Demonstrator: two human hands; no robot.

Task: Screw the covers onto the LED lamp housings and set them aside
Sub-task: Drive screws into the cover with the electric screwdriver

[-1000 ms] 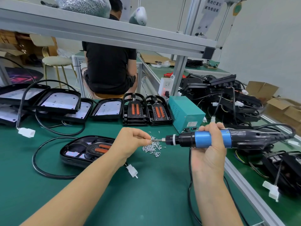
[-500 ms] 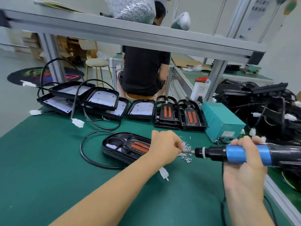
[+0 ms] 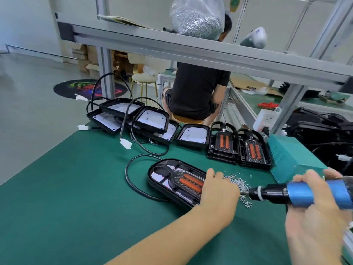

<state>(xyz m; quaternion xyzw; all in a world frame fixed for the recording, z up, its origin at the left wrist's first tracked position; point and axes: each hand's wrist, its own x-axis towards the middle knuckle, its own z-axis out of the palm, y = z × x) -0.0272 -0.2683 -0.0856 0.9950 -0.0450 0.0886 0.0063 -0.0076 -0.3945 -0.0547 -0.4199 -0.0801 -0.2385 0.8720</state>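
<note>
A black LED lamp housing [image 3: 172,178] with a ribbed cover and orange strips lies on the green mat, its black cable looping to the left. My left hand [image 3: 219,190] sits at the housing's right end with curled fingers at the screwdriver's tip, seemingly pinching a screw there; the screw itself is hidden. My right hand [image 3: 313,211] grips the blue-and-black electric screwdriver [image 3: 286,194], held level and pointing left. A pile of small silver screws [image 3: 238,184] lies just behind the tip.
Two covered housings [image 3: 238,148] stand at the back by a teal power box [image 3: 292,157]. Several open housings with white LED boards [image 3: 149,121] and loose cables are stacked at the back left. A person in black sits beyond the bench. A bag of screws rests on the overhead shelf [image 3: 191,44].
My head has turned left and down, so everything shifts right in view. Both hands have dropped closer to the mat, still joined at the screwdriver's tip.
</note>
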